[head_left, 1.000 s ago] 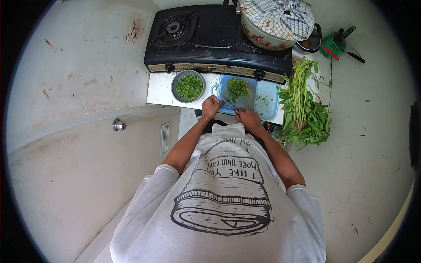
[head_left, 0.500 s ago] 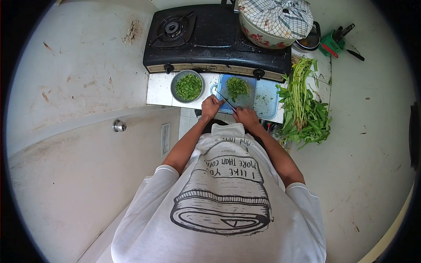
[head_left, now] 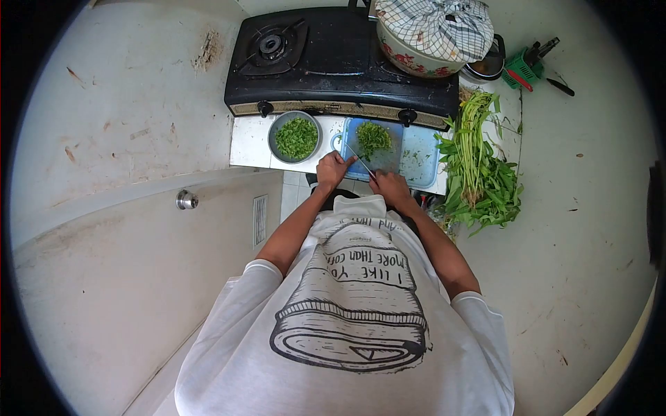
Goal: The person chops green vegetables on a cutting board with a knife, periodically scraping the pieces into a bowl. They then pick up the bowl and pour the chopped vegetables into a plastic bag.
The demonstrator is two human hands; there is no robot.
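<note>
My right hand [head_left: 390,188] is wrapped round the handle of a knife [head_left: 364,163], its blade slanting up and left over the near side of a blue cutting board [head_left: 423,177]. Close by on the left, my left hand [head_left: 333,170] has its fingers pinched together with the tips at the blade; whether they hold anything is too small to tell. A heap of chopped greens [head_left: 373,136] lies on the board just beyond the blade, and small scraps are scattered on its right part. Left of the board stands a grey bowl [head_left: 272,144] filled with chopped greens [head_left: 296,137].
Behind the board sits a black gas stove [head_left: 333,52], bearing a large floral pot [head_left: 416,64] covered with a checked cloth [head_left: 437,28]. A bundle of leafy stalks [head_left: 479,166] lies to the right. Farther back are a green basket [head_left: 522,69] of utensils and a dark-handled knife [head_left: 560,87].
The view has shifted very slightly. Both hands and the knife keep nearly the same place, and the heap of greens looks the same.
</note>
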